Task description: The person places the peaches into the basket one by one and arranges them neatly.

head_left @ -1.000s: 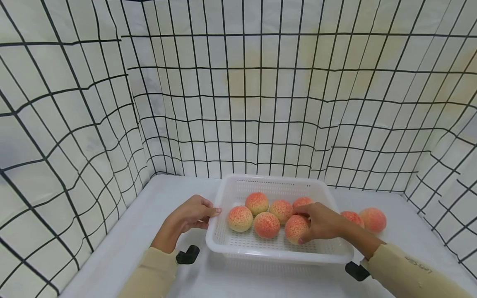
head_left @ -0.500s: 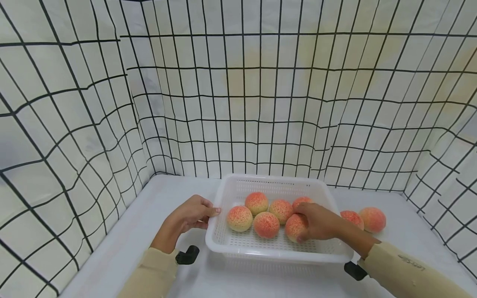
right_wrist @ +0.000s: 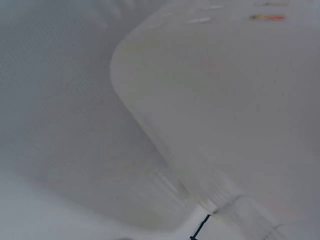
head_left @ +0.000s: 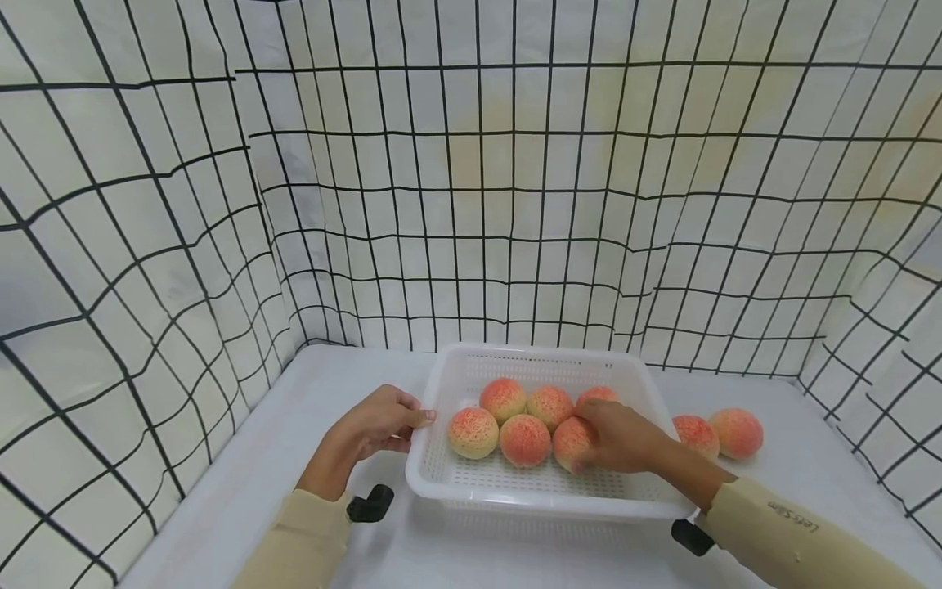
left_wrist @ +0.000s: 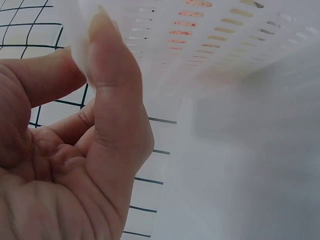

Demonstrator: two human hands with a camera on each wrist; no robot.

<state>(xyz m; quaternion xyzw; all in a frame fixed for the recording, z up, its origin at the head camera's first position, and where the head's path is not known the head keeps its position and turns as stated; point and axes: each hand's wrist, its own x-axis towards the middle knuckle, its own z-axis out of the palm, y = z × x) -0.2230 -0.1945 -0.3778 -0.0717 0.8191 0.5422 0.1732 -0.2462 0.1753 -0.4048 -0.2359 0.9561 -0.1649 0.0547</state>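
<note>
A white perforated plastic basket [head_left: 515, 503] holds several red-and-yellow peaches. My left hand [head_left: 379, 421] pinches its left rim; in the left wrist view the thumb [left_wrist: 116, 85] lies against the basket wall. Inside, toward the right, my right hand [head_left: 625, 438] grips a peach [head_left: 571, 443], partly covering it. That peach sits close beside the front-middle peach [head_left: 525, 440] and the one behind it [head_left: 550, 406]. Another peach [head_left: 598, 393] shows behind the right hand. In the right wrist view the basket's pale corner [right_wrist: 210, 100] fills much of the picture, and the hand's fingers are hidden.
Two more peaches, one red [head_left: 695, 433] and one paler [head_left: 737, 433], lie on the white table [head_left: 353, 364] right of the basket. Black grid netting [head_left: 545, 237] over white sheeting walls in the back and both sides.
My right hand has shifted slightly left with the gripped peach, and the middle and back peaches have moved a little left and back. The left hand and basket stay in place.
</note>
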